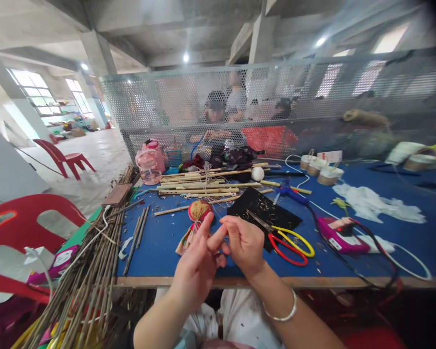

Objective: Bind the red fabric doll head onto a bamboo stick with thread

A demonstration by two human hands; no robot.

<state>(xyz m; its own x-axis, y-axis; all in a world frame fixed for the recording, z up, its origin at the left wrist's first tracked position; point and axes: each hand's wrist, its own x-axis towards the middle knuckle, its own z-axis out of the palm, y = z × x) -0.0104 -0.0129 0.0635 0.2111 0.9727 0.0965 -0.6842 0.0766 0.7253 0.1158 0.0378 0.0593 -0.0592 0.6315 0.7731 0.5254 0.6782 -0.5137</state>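
Note:
My left hand [198, 264] is raised over the table's front edge, its index finger stretched out and its other fingers partly bent. Against its fingertips, my right hand [244, 245] is closed in a pinch; whatever may be between those fingers is too small or hidden to name. A bangle [288, 310] circles my right wrist. Just behind my left hand lies a small doll-like figure with a round red and tan head [199, 210] and a patterned cloth body [183, 241], partly covered by the hand. Scissors [276, 232] with red and yellow handles rest on a black cloth [249, 201] to the right.
Thin sticks [199, 186] and a white ball [257, 174] lie behind my hands. A blue glue gun [292, 193], purple power strip [343, 236] and crumpled white plastic [378, 201] are rightward. Long twigs [90, 271] overhang the left edge near a red chair [32, 218]. A perforated metal screen [167, 106] stands behind.

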